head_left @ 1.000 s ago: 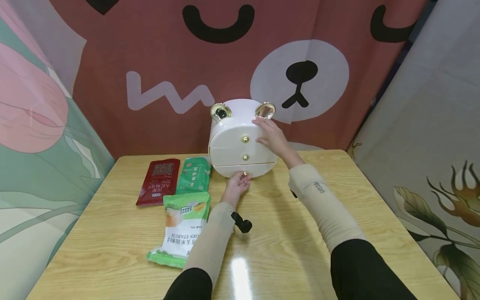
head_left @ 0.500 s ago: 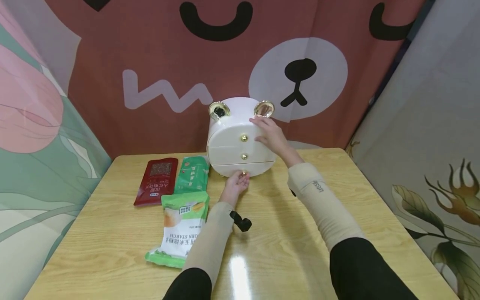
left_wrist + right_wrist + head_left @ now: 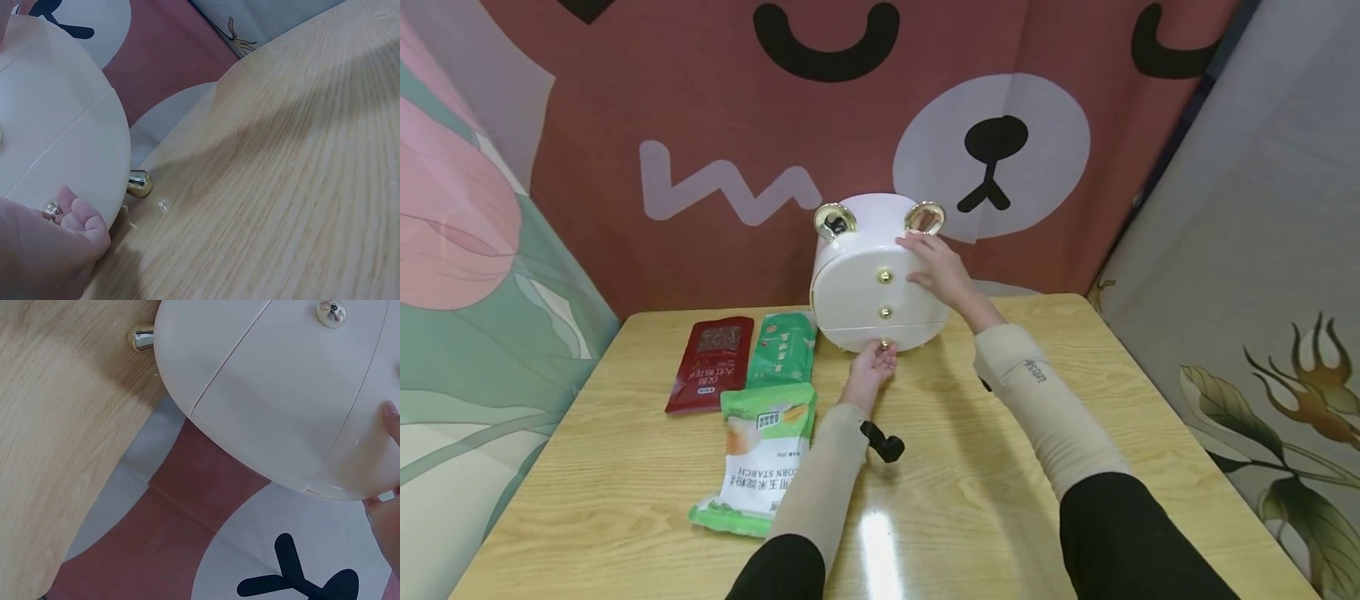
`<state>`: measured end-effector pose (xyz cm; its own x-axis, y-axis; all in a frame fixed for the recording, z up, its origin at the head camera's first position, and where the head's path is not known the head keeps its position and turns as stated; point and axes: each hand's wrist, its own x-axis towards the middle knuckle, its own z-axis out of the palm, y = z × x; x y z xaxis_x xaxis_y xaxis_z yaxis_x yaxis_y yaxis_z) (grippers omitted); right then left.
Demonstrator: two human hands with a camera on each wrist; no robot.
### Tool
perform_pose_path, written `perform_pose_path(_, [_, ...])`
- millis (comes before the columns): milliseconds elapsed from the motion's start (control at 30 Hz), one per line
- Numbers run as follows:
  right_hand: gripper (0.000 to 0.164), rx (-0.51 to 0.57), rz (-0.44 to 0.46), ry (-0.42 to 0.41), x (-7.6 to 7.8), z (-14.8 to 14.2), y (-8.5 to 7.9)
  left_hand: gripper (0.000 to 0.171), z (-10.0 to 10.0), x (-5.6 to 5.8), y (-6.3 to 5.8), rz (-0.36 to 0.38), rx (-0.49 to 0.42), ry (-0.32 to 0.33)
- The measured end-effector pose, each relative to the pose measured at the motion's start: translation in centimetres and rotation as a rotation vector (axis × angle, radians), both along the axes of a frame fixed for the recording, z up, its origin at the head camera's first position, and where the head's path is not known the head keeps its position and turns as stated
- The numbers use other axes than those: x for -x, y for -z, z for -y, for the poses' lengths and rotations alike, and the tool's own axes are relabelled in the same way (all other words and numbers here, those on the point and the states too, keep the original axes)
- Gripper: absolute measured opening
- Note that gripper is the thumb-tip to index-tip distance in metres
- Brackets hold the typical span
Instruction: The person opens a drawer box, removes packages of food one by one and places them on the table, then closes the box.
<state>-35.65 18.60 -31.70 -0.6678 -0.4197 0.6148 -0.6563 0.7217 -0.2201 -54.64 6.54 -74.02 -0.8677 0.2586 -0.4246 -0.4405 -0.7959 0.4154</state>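
Note:
A white rounded storage box (image 3: 850, 287) with gold ears and three gold knobs stands at the back of the table. My left hand (image 3: 871, 368) is low at its front, thumb and fingers pinching the bottom drawer's gold knob (image 3: 51, 210). The bottom drawer (image 3: 69, 169) sits nearly flush with the front in the left wrist view. Up at the box's right shoulder, my right hand (image 3: 942, 268) rests with fingers extended near the gold ear (image 3: 925, 218) and its thumb against the front. Only part of that hand shows at the right wrist view's edge.
Left of the box lie a dark red packet (image 3: 711, 367) and a green packet (image 3: 782, 348). Nearer, a green and white corn starch bag (image 3: 763, 458) lies partly behind my left forearm. The wooden table (image 3: 1000, 500) ends at a bear-print curtain (image 3: 722, 108).
Both hands keep their places on the box and the bottom knob. The seam above the bottom drawer looks thinner. The head view has shifted slightly.

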Motion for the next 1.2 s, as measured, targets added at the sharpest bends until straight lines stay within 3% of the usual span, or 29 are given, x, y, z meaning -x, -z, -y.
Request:
perform_pose_path(100, [0.057,0.002,0.007,0.002,0.0,0.0,0.0,0.049,0.0,0.5,0.2,0.031,-0.002,0.003])
perform_pose_path(167, [0.057,0.006,0.013,0.003,0.0,0.0,0.0,0.045,0.2,-1.1,-1.7,0.032,0.002,-0.004])
perform_pose_path(200, [0.057,0.009,0.017,0.004,0.0,0.1,0.0,0.04,0.5,-2.8,-3.9,0.031,0.003,-0.017])
perform_pose_path(233, [0.057,0.012,0.019,0.002,0.0,0.1,0.1,0.036,0.2,-1.0,-1.5,0.028,-0.003,-0.026])
perform_pose_path(300, [0.058,0.009,0.022,-0.005,0.1,0.3,0.2,0.036,0.2,1.1,1.7,0.019,-0.032,-0.04])
perform_pose_path(367, [0.058,0.009,0.026,-0.014,0.2,0.5,0.3,0.038,0.6,1.8,3.1,0.013,-0.067,-0.052])
perform_pose_path(433, [0.058,0.002,0.032,-0.019,0.2,0.7,0.3,0.039,1.0,1.3,3.0,0.013,-0.075,-0.059])
perform_pose_path(467, [0.058,-0.001,0.034,-0.02,0.2,0.8,0.3,0.038,1.3,0.7,2.4,0.005,-0.078,-0.059])
perform_pose_path(500, [0.058,-0.005,0.037,-0.018,0.2,0.9,0.3,0.034,1.5,-0.5,0.9,0.002,-0.067,-0.064])
perform_pose_path(600, [0.058,-0.017,0.051,0.003,0.1,1.0,0.0,0.024,1.9,-4.2,-4.1,-0.003,0.008,-0.061])
perform_pose_path(700, [0.058,-0.024,0.07,0.022,0.2,0.9,-0.3,0.027,2.2,-7.8,-9.5,0.008,0.076,-0.041])
perform_pose_path(800, [0.059,-0.022,0.084,0.02,0.3,0.8,-0.4,0.029,2.5,-9.8,-12.7,0.009,0.102,0.003])
perform_pose_path(867, [0.06,-0.021,0.095,0.01,0.3,0.8,-0.4,0.024,2.5,-10.2,-13.3,0.007,0.118,0.021])
perform_pose_path(1033, [0.059,0.02,0.101,-0.001,0.2,0.5,0.2,0.029,2.0,-9.6,-11.9,0.002,0.194,0.036])
perform_pose_path(1100, [0.057,0.065,0.08,-0.002,0.1,0.4,0.5,0.035,1.8,-10.1,-11.9,-0.019,0.224,0.038])
perform_pose_path(1167, [0.056,0.122,0.04,-0.001,0.0,0.4,0.8,0.034,1.9,-10.9,-12.8,-0.04,0.236,0.048])
perform_pose_path(1200, [0.055,0.151,0.014,0.001,-0.1,0.4,0.9,0.037,1.9,-11.7,-13.9,-0.039,0.25,0.044])
